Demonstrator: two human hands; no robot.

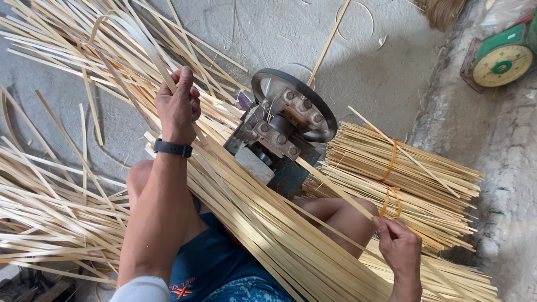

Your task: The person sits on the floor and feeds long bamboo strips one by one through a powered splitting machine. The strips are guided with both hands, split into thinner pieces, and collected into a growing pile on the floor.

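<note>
Where the person sits on the floor, here is how things lie:

Left hand: the left hand (178,106), a black wristband (173,149) at its wrist, is raised and closed around a pale bamboo strip (142,47) that curves up and away over the loose pile.

Right hand: the right hand (398,246) sits low by the knee, thumb and fingertips pressed together on a thin bamboo sliver (335,190) that runs from the fingers back to the machine.

Machine: a small grey metal splitting machine (274,140) with a dark round wheel (293,103) stands on the concrete floor (386,72) just ahead of the person's knees, between the two hands.

Strips on the lap: a thick sheaf of long flat bamboo strips (268,229) lies slantwise across the legs, passing beside the machine.

Loose pile: more strips lie scattered in a loose heap (50,207) to the left, across the floor.

Bundles: tied bundles of thin sticks (403,173), bound with orange bands, lie to the right of the machine, near the right hand.

Scale: a green dial scale (503,56) stands at the far right, well apart.
</note>
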